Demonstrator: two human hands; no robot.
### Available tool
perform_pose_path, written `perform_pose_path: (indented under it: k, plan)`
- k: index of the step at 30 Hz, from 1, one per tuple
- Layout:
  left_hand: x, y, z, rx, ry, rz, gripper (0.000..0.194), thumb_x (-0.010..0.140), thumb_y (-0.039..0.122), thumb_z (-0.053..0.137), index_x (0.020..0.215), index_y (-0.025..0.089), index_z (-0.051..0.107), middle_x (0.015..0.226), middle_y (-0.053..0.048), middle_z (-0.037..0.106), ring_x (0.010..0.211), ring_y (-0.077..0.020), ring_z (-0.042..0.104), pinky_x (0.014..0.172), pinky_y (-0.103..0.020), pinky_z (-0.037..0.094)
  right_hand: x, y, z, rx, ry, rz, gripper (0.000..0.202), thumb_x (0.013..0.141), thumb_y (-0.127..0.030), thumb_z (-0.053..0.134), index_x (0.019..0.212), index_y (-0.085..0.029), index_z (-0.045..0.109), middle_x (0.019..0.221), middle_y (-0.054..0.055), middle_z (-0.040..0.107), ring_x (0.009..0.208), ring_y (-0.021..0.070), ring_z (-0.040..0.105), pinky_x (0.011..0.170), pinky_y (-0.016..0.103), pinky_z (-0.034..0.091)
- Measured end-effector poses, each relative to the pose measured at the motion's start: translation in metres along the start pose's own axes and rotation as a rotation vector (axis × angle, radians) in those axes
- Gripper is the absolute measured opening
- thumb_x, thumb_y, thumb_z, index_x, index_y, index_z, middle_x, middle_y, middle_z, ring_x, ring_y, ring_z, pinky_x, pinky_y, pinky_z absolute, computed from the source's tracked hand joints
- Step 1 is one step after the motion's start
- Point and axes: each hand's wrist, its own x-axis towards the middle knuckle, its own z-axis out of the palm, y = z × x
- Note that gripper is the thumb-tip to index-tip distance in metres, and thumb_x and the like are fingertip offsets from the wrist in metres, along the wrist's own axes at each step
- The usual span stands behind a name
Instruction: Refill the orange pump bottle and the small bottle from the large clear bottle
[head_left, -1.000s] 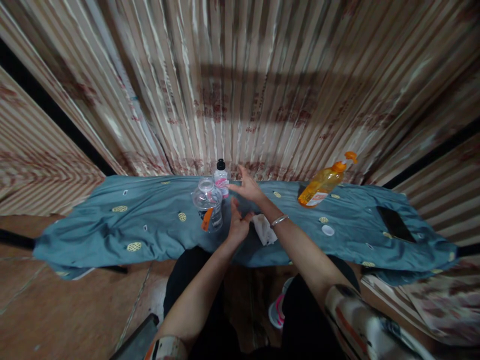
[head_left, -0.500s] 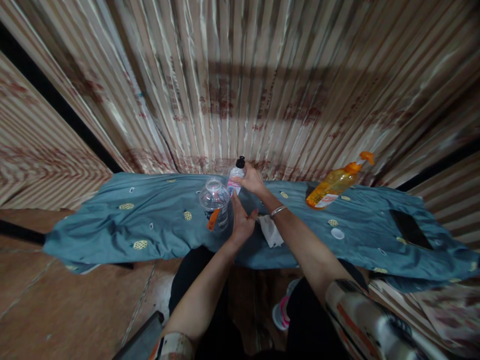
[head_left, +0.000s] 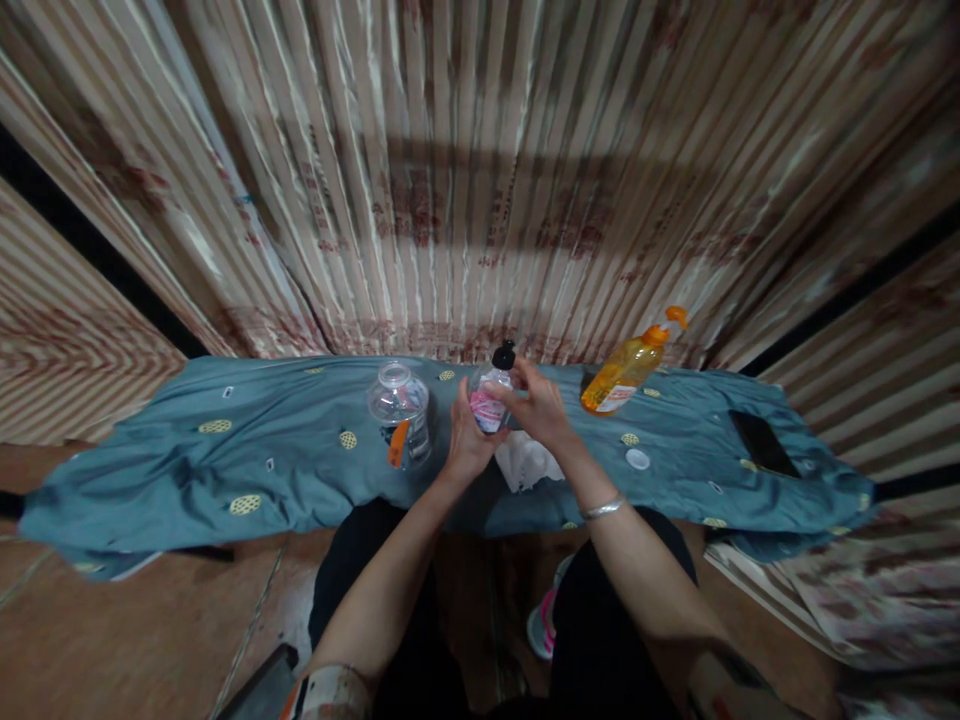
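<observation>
A small clear bottle with a black cap and a pink label is between my hands, its top leaning slightly right. My left hand wraps its lower left side. From the right, my right hand grips its upper side, fingers close below the cap. Left of my hands stands a wide clear plastic bottle with an open neck and an orange label. A crumpled white cloth or tissue lies under my right wrist.
On the blue-green cloth stands a yellow-orange pump bottle at right. A white round cap or disc and a black phone lie farther right. A striped curtain hangs close behind the table.
The small bottle has moved right, away from the wide clear bottle. My left hand has closed around its lower part. The whole view has shifted slightly.
</observation>
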Motion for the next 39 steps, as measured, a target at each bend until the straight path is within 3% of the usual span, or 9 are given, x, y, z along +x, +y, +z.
perform_pose_path:
  k: [5,8,14,19,24,30,35,39]
  plan:
    - [-0.017,0.011,-0.001,-0.006,-0.098,0.004,0.109,0.063,0.027,0.09,0.156,0.02,0.034,0.154,-0.021,0.053,0.143,-0.0391,0.054,0.122,-0.058,0.038,-0.001,0.01,-0.006,0.331,0.172,0.076,0.05,0.071,-0.064,0.086,0.093,-0.022,0.07,0.093,0.007,0.08,0.092,0.0253,0.077,0.089,0.039,0.062]
    - [-0.026,0.018,-0.002,-0.017,-0.159,0.0,0.107,0.061,0.027,0.09,0.154,0.019,0.038,0.151,-0.019,0.056,0.139,-0.0379,0.058,0.119,-0.057,0.042,-0.005,0.013,-0.011,0.451,0.135,0.128,0.05,0.065,-0.066,0.088,0.084,-0.023,0.07,0.089,0.005,0.08,0.087,0.0238,0.076,0.084,0.037,0.063]
    - [-0.035,0.03,0.001,-0.058,-0.25,0.0,0.107,0.059,0.028,0.092,0.152,0.017,0.04,0.142,-0.016,0.064,0.128,-0.0365,0.066,0.112,-0.053,0.051,-0.01,0.016,-0.04,0.538,-0.107,0.133,0.059,0.067,-0.07,0.087,0.1,-0.022,0.078,0.102,0.007,0.084,0.103,0.0257,0.078,0.093,0.039,0.062]
    - [-0.034,0.031,0.001,-0.071,-0.271,0.011,0.101,0.064,0.025,0.09,0.151,0.017,0.039,0.141,-0.014,0.065,0.126,-0.0351,0.066,0.112,-0.05,0.052,-0.017,0.034,-0.061,0.578,-0.066,0.188,0.067,0.062,-0.073,0.09,0.106,-0.024,0.075,0.108,0.008,0.084,0.11,0.0272,0.078,0.103,0.045,0.06]
    - [-0.033,0.027,0.004,-0.038,-0.282,0.017,0.099,0.062,0.025,0.091,0.148,0.022,0.042,0.143,-0.013,0.063,0.131,-0.0344,0.064,0.114,-0.054,0.049,-0.022,0.041,-0.051,0.56,-0.049,0.181,0.067,0.059,-0.069,0.093,0.104,-0.025,0.069,0.107,0.006,0.082,0.108,0.0249,0.078,0.103,0.044,0.061]
    - [-0.034,0.024,0.004,0.039,-0.28,0.01,0.102,0.062,0.027,0.09,0.15,0.017,0.04,0.145,-0.019,0.061,0.135,-0.0373,0.061,0.117,-0.054,0.046,-0.016,0.055,-0.027,0.555,0.032,0.194,0.064,0.053,-0.069,0.095,0.088,-0.026,0.062,0.104,0.004,0.081,0.101,0.0236,0.077,0.102,0.044,0.061]
    - [-0.032,0.021,0.002,0.089,-0.279,0.009,0.1,0.062,0.026,0.089,0.15,0.02,0.04,0.143,-0.018,0.063,0.131,-0.037,0.063,0.117,-0.056,0.046,-0.023,0.08,-0.037,0.586,0.027,0.208,0.068,0.052,-0.075,0.092,0.093,-0.028,0.065,0.1,0.003,0.08,0.099,0.0243,0.077,0.098,0.045,0.062]
    - [-0.031,0.018,0.004,0.109,-0.289,0.023,0.103,0.062,0.026,0.088,0.152,0.019,0.039,0.147,-0.019,0.061,0.134,-0.0381,0.061,0.119,-0.056,0.045,-0.028,0.076,-0.047,0.567,0.01,0.199,0.061,0.06,-0.069,0.092,0.099,-0.028,0.068,0.104,0.002,0.079,0.103,0.0239,0.076,0.1,0.044,0.061]
